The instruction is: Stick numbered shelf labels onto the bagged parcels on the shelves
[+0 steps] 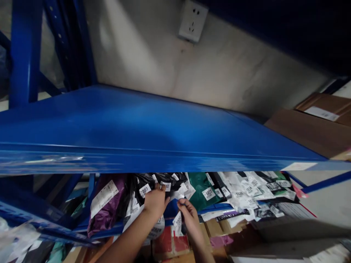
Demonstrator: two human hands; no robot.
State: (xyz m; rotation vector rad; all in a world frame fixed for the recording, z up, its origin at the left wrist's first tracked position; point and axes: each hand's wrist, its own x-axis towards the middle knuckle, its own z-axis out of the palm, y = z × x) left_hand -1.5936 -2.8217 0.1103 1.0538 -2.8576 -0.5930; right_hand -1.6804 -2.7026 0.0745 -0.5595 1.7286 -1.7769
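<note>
My left hand [155, 201] rests with its fingers on black plastic parcel bags [146, 179] on the lower shelf, beside white labels reading 7003 and one ending in 02. Its thumb stands apart from the fingers. Close on its right, my right hand [189, 212] is closed in a pinch at the edge of a small parcel bag with a white label [177, 222] that starts with 700. Much of that bag is hidden by the hand. A green parcel bag [201, 188] labelled 6025 lies just right of my hands, and a purple parcel bag [105, 204] lies to the left.
Above my hands runs a wide blue metal shelf [123, 124]. White and black parcel bags [246, 190] lie on the lower shelf at right. Cardboard boxes [309, 128] stand at the upper right; red boxes [179, 244] sit below. A wall socket [193, 21] is behind.
</note>
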